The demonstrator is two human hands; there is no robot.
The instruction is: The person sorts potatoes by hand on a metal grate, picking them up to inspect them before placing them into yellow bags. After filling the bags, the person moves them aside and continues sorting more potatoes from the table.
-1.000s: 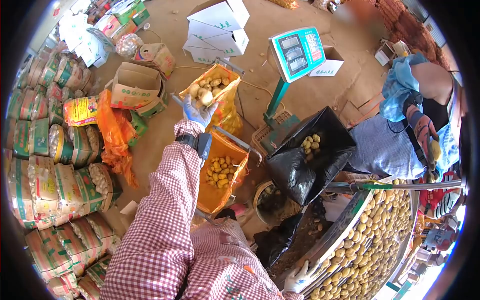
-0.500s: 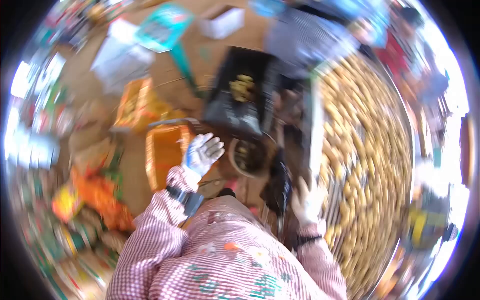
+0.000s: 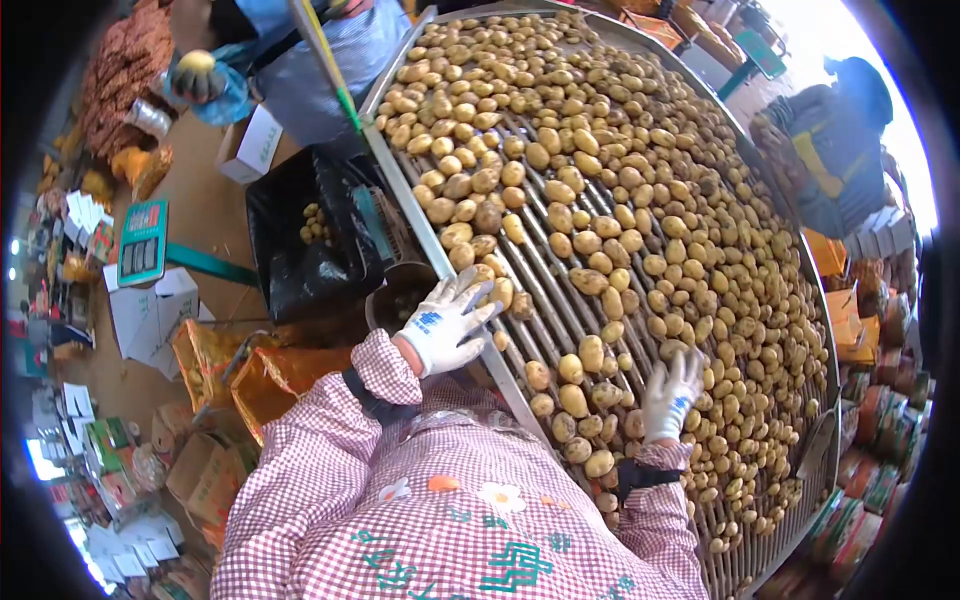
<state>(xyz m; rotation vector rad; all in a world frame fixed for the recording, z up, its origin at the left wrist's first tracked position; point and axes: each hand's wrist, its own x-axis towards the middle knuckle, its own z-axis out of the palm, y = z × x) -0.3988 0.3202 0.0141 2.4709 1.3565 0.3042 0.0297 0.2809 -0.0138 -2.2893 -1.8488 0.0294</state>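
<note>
Potatoes (image 3: 700, 250) lie thickly over a metal roller table (image 3: 530, 270), with bare rollers showing in the middle. My left hand (image 3: 447, 325), in a white glove with blue print, is over the table's near metal rim. Its fingers are spread, and their tips are close to several potatoes at the edge. Farther right, my right hand (image 3: 672, 398), also gloved, reaches over the rollers among the potatoes. Its fingers are stretched out at a potato (image 3: 674, 350) and appear to rest on it without gripping; the palm side is hidden.
Left of the table stands a black-lined crate (image 3: 270, 225) with a few potatoes inside. Beyond are a green scale (image 3: 143, 240), white boxes (image 3: 155, 310) and orange bags (image 3: 285, 380). A co-worker's gloved hand (image 3: 198, 80) holds a potato; another person (image 3: 835, 150) stands across the table.
My view has swung right, bringing the roller table to the middle. My left hand has gone from above the orange bag to the table rim; the right has moved in over the potatoes.
</note>
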